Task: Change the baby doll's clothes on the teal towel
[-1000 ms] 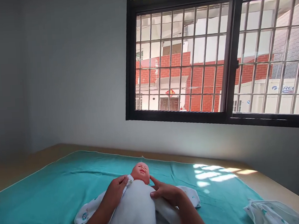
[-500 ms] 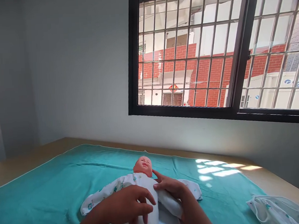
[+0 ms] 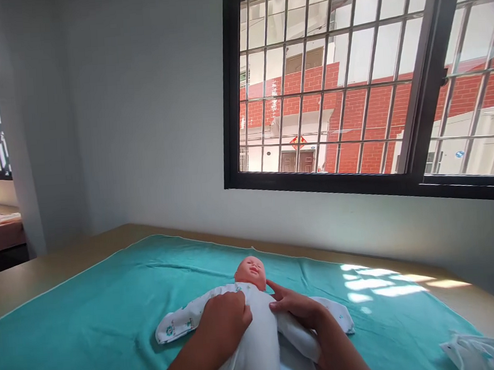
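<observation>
A baby doll (image 3: 259, 324) with a pink plastic head and white cloth body lies face up, its head away from me. A white baby shirt with a green flower print is around and under it; one sleeve (image 3: 178, 326) stretches to the left, the other (image 3: 336, 313) lies out to the right behind the doll's bare cloth arm (image 3: 298, 338). My left hand (image 3: 228, 320) is closed on the shirt's edge at the doll's chest. With thumb on the chest and fingers behind the shoulder, my right hand (image 3: 298, 307) grips the doll beside its neck.
A green cloth (image 3: 112, 305) covers much of the wooden tabletop (image 3: 23, 288). Folded white printed fabric (image 3: 483, 352) lies at the lower right. Behind the table stand a wall and a barred window (image 3: 329, 90). Sunlight falls on the cloth's right side.
My left hand has moved up the doll's chest and its spread fingers have closed on the shirt. My right hand stays at the doll's shoulder. The view has turned slightly left.
</observation>
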`<state>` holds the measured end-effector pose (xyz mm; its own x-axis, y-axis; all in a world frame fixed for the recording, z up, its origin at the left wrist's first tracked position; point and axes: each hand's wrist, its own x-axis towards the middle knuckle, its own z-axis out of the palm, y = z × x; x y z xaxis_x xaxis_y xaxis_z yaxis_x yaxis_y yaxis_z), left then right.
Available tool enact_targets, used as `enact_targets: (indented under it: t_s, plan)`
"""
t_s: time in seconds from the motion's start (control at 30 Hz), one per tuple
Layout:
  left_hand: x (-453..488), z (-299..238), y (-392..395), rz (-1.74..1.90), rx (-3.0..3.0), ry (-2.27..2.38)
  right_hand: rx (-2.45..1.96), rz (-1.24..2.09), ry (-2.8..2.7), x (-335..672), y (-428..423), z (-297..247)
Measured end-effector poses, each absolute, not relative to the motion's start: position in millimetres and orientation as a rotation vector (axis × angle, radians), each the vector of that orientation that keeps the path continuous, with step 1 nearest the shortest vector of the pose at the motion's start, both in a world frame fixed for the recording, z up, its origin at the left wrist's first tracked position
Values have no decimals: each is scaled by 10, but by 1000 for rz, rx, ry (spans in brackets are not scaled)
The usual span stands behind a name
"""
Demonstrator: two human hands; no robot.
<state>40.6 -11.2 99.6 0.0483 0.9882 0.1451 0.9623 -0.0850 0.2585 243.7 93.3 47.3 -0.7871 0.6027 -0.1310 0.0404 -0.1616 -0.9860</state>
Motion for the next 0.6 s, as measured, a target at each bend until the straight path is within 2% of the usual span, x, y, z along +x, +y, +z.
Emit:
enact_targets:
  t_s: [0.13, 0.3, 0.6]
  plan:
    - [360, 900, 4, 854, 2034, 1922, -749, 1964, -1707, 2398, 909, 538]
    - [368, 886, -11, 1044, 2113, 1851, -836, 1815, -1656, 2396, 970, 522]
    - [417, 731, 65, 993, 2266, 1851, -707, 1839, -1672, 2232, 1055, 352]
